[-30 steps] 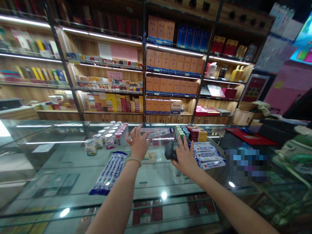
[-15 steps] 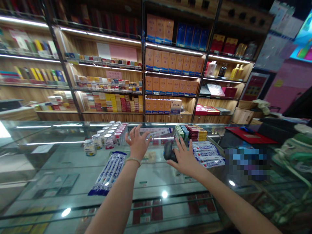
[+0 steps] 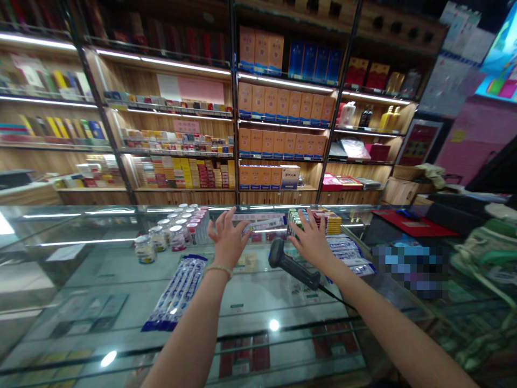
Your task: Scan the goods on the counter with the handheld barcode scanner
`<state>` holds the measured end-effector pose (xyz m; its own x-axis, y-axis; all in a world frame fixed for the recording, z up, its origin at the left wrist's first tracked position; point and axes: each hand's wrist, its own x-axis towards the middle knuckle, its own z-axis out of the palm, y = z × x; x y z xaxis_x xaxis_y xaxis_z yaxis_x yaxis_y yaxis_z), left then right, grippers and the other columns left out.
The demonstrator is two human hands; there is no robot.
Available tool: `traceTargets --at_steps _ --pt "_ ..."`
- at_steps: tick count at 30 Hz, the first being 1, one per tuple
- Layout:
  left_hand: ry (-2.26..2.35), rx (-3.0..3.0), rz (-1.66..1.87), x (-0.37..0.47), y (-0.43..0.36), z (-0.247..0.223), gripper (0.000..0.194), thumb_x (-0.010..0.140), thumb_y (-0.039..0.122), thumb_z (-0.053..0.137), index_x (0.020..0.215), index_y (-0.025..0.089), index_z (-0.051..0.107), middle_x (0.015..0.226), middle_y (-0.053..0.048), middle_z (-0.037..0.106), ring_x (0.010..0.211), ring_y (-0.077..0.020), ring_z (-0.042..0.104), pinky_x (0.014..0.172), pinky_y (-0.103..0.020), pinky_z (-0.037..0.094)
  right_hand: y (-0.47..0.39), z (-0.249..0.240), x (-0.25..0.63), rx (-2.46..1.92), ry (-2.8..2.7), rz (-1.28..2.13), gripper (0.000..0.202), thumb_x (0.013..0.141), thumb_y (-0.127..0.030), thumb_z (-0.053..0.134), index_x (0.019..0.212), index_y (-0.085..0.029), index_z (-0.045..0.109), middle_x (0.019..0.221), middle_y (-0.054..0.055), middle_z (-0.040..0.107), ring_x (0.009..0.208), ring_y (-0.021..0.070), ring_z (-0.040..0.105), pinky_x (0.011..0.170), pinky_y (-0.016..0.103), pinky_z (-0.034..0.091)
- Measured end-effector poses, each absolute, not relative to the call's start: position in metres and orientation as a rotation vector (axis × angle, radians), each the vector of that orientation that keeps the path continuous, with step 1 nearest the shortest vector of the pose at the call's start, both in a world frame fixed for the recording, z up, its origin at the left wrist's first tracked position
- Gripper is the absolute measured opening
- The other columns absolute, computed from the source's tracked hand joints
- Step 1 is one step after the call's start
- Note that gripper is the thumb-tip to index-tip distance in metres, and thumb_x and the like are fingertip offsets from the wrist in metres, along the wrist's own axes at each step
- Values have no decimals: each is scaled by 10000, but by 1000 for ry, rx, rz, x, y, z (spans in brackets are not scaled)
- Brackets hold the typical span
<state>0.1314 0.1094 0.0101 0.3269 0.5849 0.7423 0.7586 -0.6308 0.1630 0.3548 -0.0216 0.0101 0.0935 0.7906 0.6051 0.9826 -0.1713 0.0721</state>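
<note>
The right hand (image 3: pixel 314 241) was spread beside a scanner (image 3: pixel 295 267); whether the left hand (image 3: pixel 228 243) gripped a packet (image 3: pixel 266 223) couldn't be told.

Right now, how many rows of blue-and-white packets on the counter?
2: left row beside the left forearm; right row partly behind the right hand, so packets may be hidden. A single packet is by the left hand.

Black corded scanner (image 3: pixel 297 268), aslant on glass counter (image 3: pixel 258 293), slim white packet (image 3: pixel 266 223), blue-ended, beyond
</note>
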Motion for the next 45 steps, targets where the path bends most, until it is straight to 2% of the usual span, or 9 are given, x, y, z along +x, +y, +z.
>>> traceTargets --at_steps 6,12,18,22,28,36,45 --pt "-1145 -2394 -1181 133 108 14 213 858 337 717 1065 348 764 1576 -78 444 1455 -357 347 1201 -661 118 -15 12 366 -1903 -1767 -843 429 969 -384 593 1393 -322 604 1653 98 348 1560 346 185 1226 633 67" --pt "-978 -2442 -1141 137 106 13 221 873 374 707 1089 367 753 1589 -70 440 1467 -339 339 1207 -638 105 -14 15 376 -1815 -1771 -898 271 962 -378 598 1208 -308 689 1666 50 330 1576 314 132 1236 583 57" --pt "-939 -2478 -1101 140 106 12 186 921 374 639 1060 346 759 1583 -65 453 1456 -331 357 1206 -636 100 -20 16 382 -1783 -1762 -886 212 995 -359 541 1097 -312 720 1611 12 433 1565 284 181 1235 561 47" --pt "-913 -2499 -1090 143 104 11 185 946 382 598 987 319 767 1565 -54 481 1449 -330 366 1210 -640 91 -18 13 384 -1731 -1721 -872 207 1002 -364 545 993 -310 745 1551 4 516 1534 293 253 1213 563 85" --pt "-903 -2529 -1072 143 104 12 219 956 408 593 872 286 754 1521 -36 540 1448 -334 370 1209 -653 94 -12 9 386 -1617 -1624 -706 149 956 -303 603 907 -284 743 1514 22 553 1506 314 291 1153 575 193" --pt "-977 -2525 -1216 142 106 14 155 876 448 711 920 313 772 1483 -54 574 1433 -358 388 1185 -671 142 -6 14 396 -1636 -1461 -479 140 871 -307 603 819 -259 724 1485 21 578 1457 324 352 1150 612 212" --pt "-1016 -2496 -1373 145 102 20 117 903 389 681 895 312 769 1486 -54 551 1413 -333 408 1195 -659 159 -5 5 414 -1692 -1387 -368 157 856 -330 593 812 -265 729 1453 27 600 1430 325 378 1142 618 243"
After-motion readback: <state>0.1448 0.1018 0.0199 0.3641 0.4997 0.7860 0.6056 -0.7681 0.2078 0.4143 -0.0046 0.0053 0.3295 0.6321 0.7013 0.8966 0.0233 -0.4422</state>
